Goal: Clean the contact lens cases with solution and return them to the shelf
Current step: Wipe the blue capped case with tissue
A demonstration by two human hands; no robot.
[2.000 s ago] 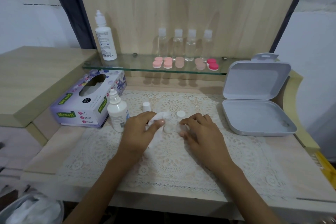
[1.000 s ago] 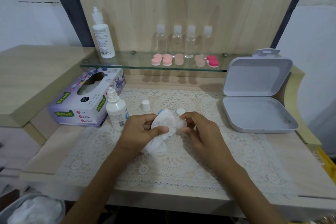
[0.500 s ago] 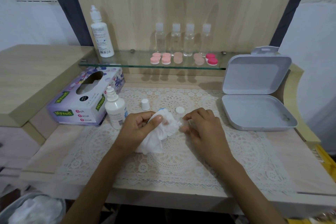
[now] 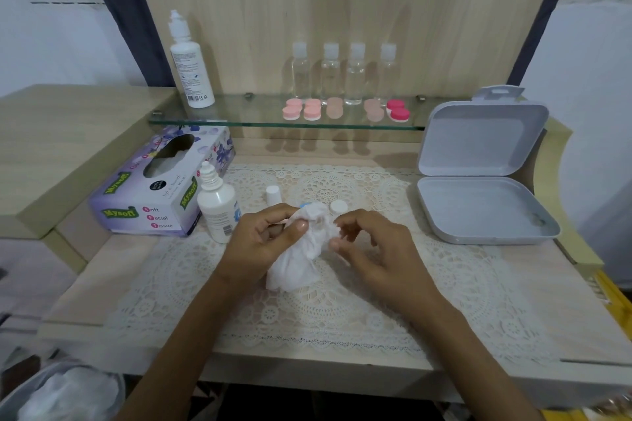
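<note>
**Lens case wrapped in tissue, held between both hands**

Head view: the left hand [image 4: 263,243] has its grip clamped on a crumpled white tissue [image 4: 301,260], with the thumb pressed on the front of the wad and the fingers curled behind it. The right hand [image 4: 372,249] meets the same wad from the other side. Its fingers are curled and their tips pinch the tissue's edge; whether they also catch anything under the paper cannot be seen. A sliver of blue, the contact lens case [image 4: 305,204], shows at the top of the wad, just beyond the left grip, and the rest of it is hidden in the tissue. Both hands are over a lace mat [image 4: 342,301] on the counter [image 4: 102,284].

Just beyond the right grip a round white lid [image 4: 338,206] lies on the mat. A small white cap [image 4: 273,194] stands just beyond the left grip. An uncapped solution bottle [image 4: 217,207] stands upright just outside the left grip, with a tissue box [image 4: 154,195] further out on that side. Well out from the right grip, a grey hinged box [image 4: 478,181] sits with its lid up.

Further back, above the grips, a glass shelf [image 4: 239,113] carries a tall white bottle [image 4: 191,68], four clear bottles [image 4: 342,75] and a row of pink lens cases [image 4: 301,109]
</note>
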